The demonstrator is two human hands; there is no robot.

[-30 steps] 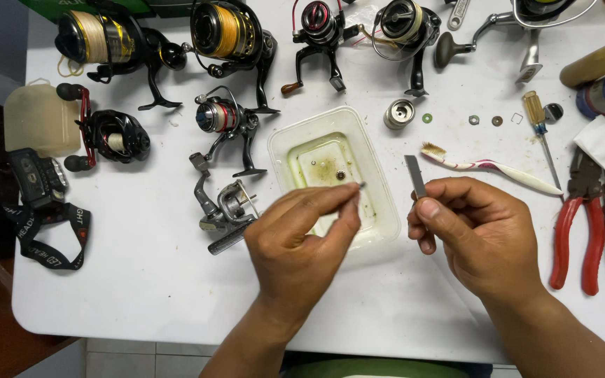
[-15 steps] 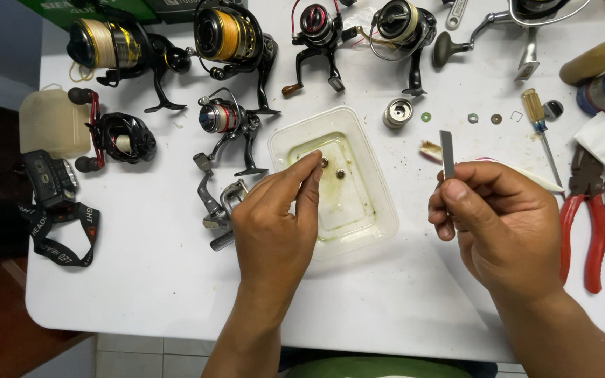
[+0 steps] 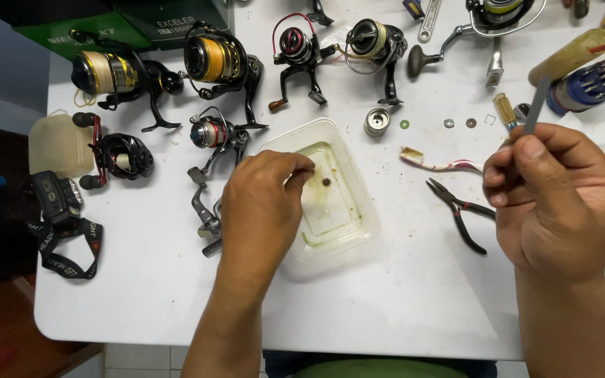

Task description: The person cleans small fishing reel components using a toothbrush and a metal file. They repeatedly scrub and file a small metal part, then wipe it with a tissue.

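My left hand dips pinched fingertips into the tub, right over the small gear; right hand clenches the grey file upright, clear of the table.

Lighting: bright, even, diffuse, from overhead. White surface well exposed, near clipping at the top centre. Shadows soft and short: a faint one under the left hand across the clear plastic tray, another beneath the right hand. Small specular glints on the metal spool and on the fishing reels. Focus sharp over the middle; right hand slightly soft, being close to the lens. Mild wide-angle bending at the frame edges. Left margin beyond the surface dim, floor detail poor.
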